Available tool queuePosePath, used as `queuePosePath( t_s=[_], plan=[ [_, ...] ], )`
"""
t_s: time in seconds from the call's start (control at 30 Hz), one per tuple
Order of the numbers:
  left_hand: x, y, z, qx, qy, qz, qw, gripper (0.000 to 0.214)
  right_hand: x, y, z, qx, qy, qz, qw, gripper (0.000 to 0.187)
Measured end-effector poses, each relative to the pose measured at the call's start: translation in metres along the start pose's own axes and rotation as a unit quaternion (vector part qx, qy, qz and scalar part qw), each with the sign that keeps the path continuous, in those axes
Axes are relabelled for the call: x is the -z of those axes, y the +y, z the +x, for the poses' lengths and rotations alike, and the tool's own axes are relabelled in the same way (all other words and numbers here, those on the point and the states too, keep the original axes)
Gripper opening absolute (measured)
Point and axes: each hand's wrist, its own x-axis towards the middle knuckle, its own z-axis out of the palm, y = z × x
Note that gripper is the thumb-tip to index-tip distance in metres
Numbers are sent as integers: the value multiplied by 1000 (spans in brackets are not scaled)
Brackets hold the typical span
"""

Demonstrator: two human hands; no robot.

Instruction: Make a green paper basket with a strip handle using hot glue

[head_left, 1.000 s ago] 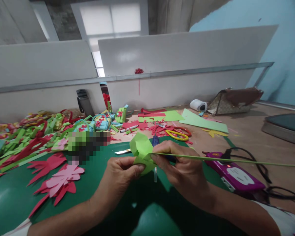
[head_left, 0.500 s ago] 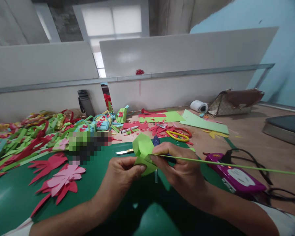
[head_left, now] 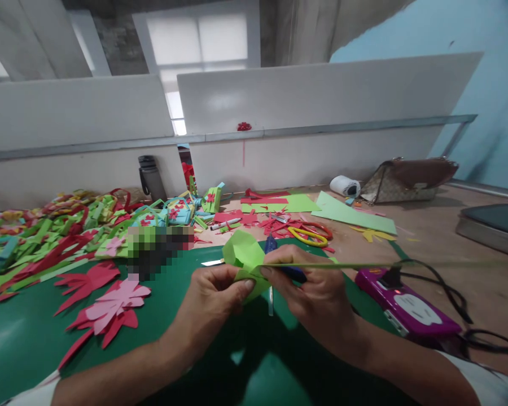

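Note:
A folded piece of light green paper [head_left: 241,248] is pinched between thumb and fingers of my left hand [head_left: 220,296], its cupped petal-like end pointing up. My right hand [head_left: 315,290] grips a long thin green paper strip [head_left: 355,265] close to its end, pressed against the folded piece. The strip runs far out to the right, nearly edge-on and blurred. Behind the right hand shows part of a blue tool [head_left: 271,243], mostly hidden, with a clear stick [head_left: 271,301] below. Just behind the folded paper lies a knife blade [head_left: 211,263].
Red and pink paper flowers [head_left: 116,304] lie on the green mat [head_left: 29,332]. Colourful paper pieces [head_left: 63,237] are heaped at left. Yellow-handled scissors [head_left: 307,237] rest among red scraps. At right are a purple power strip [head_left: 410,307] with cables, a handbag [head_left: 406,183] and a bottle [head_left: 150,177] farther left.
The green strip has swung up slightly and turned edge-on. Both hands keep their hold on the paper. The whole view has shifted a little.

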Motion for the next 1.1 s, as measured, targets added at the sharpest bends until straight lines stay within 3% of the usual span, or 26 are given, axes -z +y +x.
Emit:
queuePosePath(
  t_s=[0.23,0.37,0.57,0.73,0.97,1.1],
  plan=[
    [6,6,4,-91,-15,112,989,19,1,3,2,34,13,-58,998,6],
    [8,7,7,-50,-28,81,995,21,2,5,3,17,12,-41,999,8],
    [10,7,9,-5,-35,-11,999,21,4,0,10,-65,-65,38,995,10],
    [7,8,8,55,-38,-96,993,17,4,2,15,-115,-86,71,987,18],
    [6,6,8,68,-63,-122,988,23,3,4,15,-232,-130,132,955,28],
    [5,4,7,61,-94,-99,989,28,3,4,15,-255,-122,136,949,29]
  ],
)
